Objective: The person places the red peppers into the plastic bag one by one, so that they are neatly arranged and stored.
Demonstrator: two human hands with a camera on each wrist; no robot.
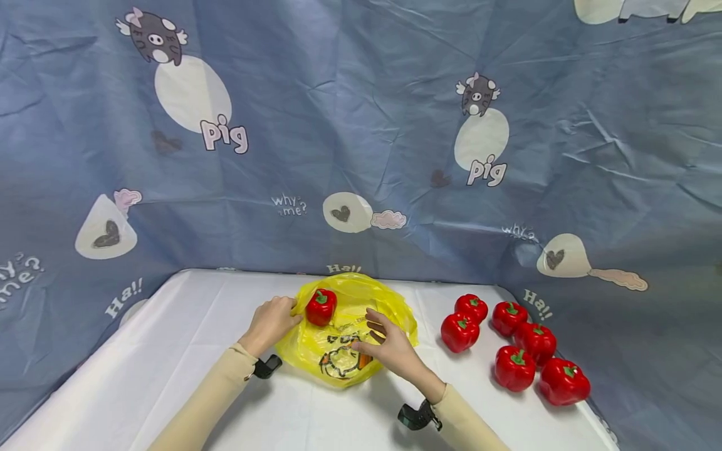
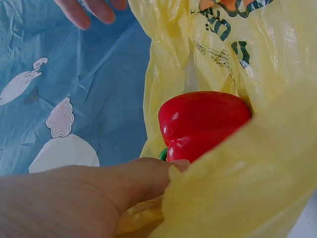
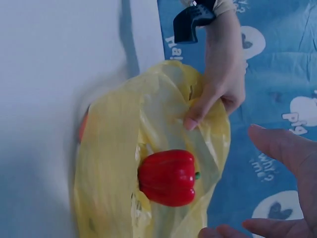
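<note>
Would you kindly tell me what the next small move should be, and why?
I would probably send the right hand to the nearest loose pepper on its right: that hand is open and holds nothing, while the left hand pinches the edge of the yellow bag, and one red pepper shows within the bag's mouth.

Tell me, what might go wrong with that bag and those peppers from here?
The thin yellow plastic bag could slip or sag, since only the left hand grips its rim. The glossy red bell pepper at the bag's open mouth might roll out. The rightmost red bell pepper outside the bag could drop if bumped: it lies near the edge of the white table.
</note>
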